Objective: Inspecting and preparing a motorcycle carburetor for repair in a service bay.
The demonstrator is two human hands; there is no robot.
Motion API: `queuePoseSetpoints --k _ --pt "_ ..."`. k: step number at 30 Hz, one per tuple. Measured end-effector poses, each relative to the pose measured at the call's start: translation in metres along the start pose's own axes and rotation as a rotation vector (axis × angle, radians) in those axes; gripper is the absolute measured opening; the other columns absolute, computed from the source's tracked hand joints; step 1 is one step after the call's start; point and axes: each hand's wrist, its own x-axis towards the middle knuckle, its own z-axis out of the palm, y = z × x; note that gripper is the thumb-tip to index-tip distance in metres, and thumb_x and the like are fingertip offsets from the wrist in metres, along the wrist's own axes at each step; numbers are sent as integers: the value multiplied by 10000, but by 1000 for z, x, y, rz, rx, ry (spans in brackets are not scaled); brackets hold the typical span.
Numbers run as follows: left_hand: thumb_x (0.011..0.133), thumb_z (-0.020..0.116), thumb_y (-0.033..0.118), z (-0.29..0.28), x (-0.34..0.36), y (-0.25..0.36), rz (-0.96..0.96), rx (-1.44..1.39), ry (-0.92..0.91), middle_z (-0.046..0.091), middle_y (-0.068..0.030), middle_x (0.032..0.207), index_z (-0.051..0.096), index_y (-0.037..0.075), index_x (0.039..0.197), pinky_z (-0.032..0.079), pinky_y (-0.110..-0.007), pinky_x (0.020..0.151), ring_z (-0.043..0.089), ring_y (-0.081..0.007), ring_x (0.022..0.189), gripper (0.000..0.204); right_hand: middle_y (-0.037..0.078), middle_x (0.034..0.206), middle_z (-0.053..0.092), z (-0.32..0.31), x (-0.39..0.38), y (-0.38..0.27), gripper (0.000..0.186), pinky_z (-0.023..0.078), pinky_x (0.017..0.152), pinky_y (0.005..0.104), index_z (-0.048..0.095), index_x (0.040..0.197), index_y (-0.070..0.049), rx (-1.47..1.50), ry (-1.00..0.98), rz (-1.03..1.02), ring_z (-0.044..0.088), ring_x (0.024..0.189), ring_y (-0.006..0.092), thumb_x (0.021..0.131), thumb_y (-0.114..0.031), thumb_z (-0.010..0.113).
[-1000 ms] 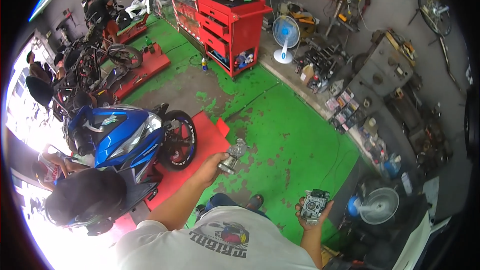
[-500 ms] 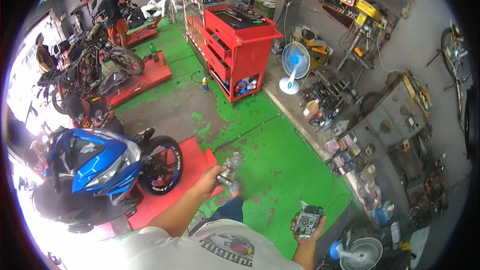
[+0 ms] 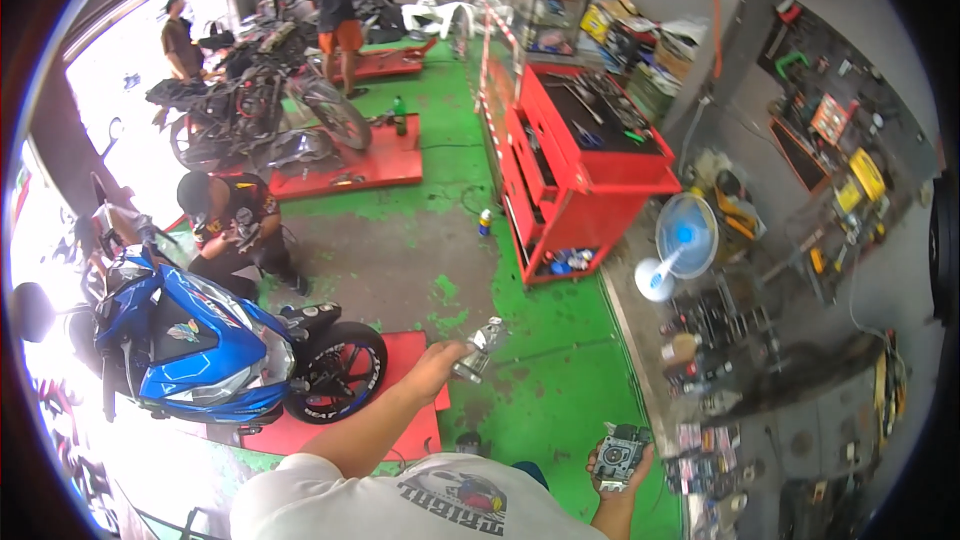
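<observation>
My left hand [image 3: 440, 365] is closed round a silver metal bracket-like part [image 3: 483, 348], held out in front of me over the green floor. Its exact kind is unclear. Lower right, my right hand [image 3: 612, 483] grips a grey, boxy metal part with a round face, like a carburetor [image 3: 620, 456], from below, fingers at its sides. The two parts are well apart. Left of my left arm stands a blue motorcycle [image 3: 215, 345], its black-tyred wheel [image 3: 340, 372] over a red lift platform [image 3: 405, 355].
A red tool cart [image 3: 570, 180] with an open drawer stands ahead, a fan [image 3: 685, 240] right of it. Workbenches [image 3: 830, 400] line the right wall. Ahead left, a co-worker [image 3: 235, 230] crouches holding a metal part; two more people stand farther back by stripped motorcycles [image 3: 260, 105].
The view has swung left, so the room has shifted right in the picture. Both hands keep hold of their metal parts. The part in my left hand now appears slightly farther right.
</observation>
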Motion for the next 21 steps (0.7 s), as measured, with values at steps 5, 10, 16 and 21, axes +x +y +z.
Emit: queuePoseSetpoints --k 5,10,16,21 --pt "953 616 306 -37 38 22 96 -183 210 687 -72 940 655 -5 1075 553 -345 738 667 -178 854 337 197 875 709 42 140 -22 825 576 558 473 644 1187 -27 -118 -128 136 693 686 382 899 -777 457" --pt "946 624 301 -58 95 49 148 -300 436 692 -86 939 649 -1 1087 570 -360 721 674 -194 811 334 205 900 716 121 267 -41 816 604 605 481 616 1260 -28 -315 -310 222 716 724 369 905 -750 480" --pt "934 608 313 -66 180 107 228 -457 584 681 -75 920 649 23 1068 558 -368 710 672 -194 779 322 211 1040 710 237 418 -52 792 613 689 472 582 1318 -10 -269 -652 466 723 821 369 910 -688 541" --pt "928 616 309 -82 221 161 301 -385 723 679 -72 916 644 33 1080 555 -362 718 671 -192 791 317 206 1044 707 348 503 -46 805 606 703 448 583 1294 8 -322 -771 538 719 822 357 909 -698 540"
